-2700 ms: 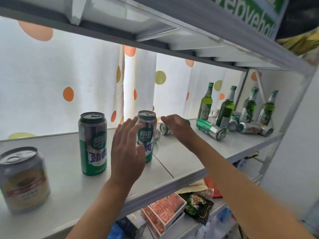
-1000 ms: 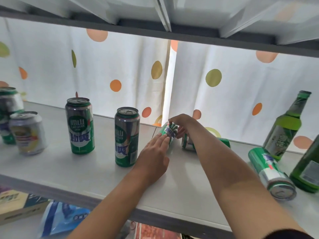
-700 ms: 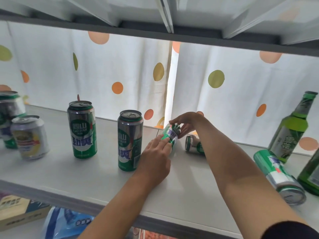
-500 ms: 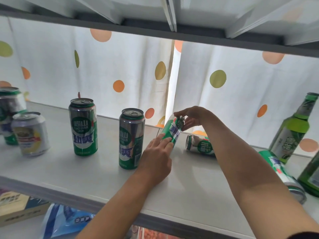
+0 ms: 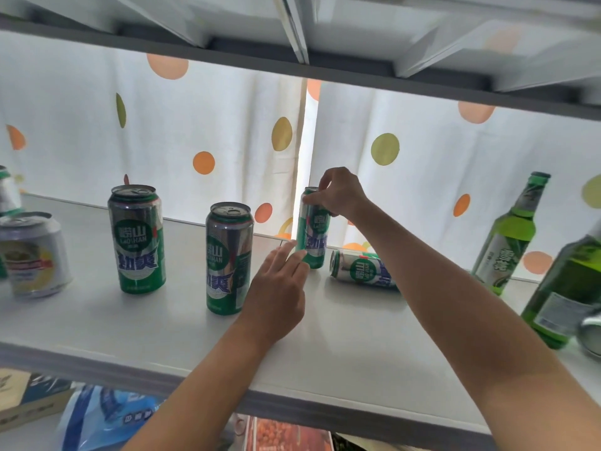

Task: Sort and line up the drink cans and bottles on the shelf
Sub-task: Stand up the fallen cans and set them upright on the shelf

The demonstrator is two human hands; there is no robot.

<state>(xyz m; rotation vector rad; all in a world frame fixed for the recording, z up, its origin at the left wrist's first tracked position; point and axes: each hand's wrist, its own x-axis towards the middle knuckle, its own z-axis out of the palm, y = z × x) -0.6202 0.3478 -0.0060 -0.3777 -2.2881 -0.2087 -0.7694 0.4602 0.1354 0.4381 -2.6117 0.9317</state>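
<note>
Person reaching into a white shelf (image 5: 341,359) w/ both hands. Landmark: the green can (image 5: 313,229) standing upright near the curtain gap, mid-shelf toward the back.

Right hand (image 5: 338,192) is on top of that can, fingers (image 5: 313,199) curled over the rim & upper side, pinching it. Left hand (image 5: 276,289) sits in front & a bit left of it, fingers straight and close together, tips touching the can's lower left side. Not wrapped round it.

Just right of the held can, a lying can (image 5: 361,270) on its side, top end pointing left, partly hidden behind the right forearm. Apart from the held can, not touching.

Left of the held can: second tall can (image 5: 229,258), upright, nearer the shelf front, just beside the left hand. Further left, third tall can (image 5: 137,239), upright, same green & silver label. Far left, a short silver can (image 5: 32,255) w/ yellowish label, upright, and behind it at the frame edge another can (image 5: 8,190), mostly cut off.

Well right of the held can: green bottle (image 5: 510,236) upright near the curtain; closer to the front edge a second bottle (image 5: 567,288), partly out of frame, blurred.

Behind everything, a white dotted curtain (image 5: 162,141). Below the shelf, a blue bag (image 5: 100,415) & boxes, unclear.
</note>
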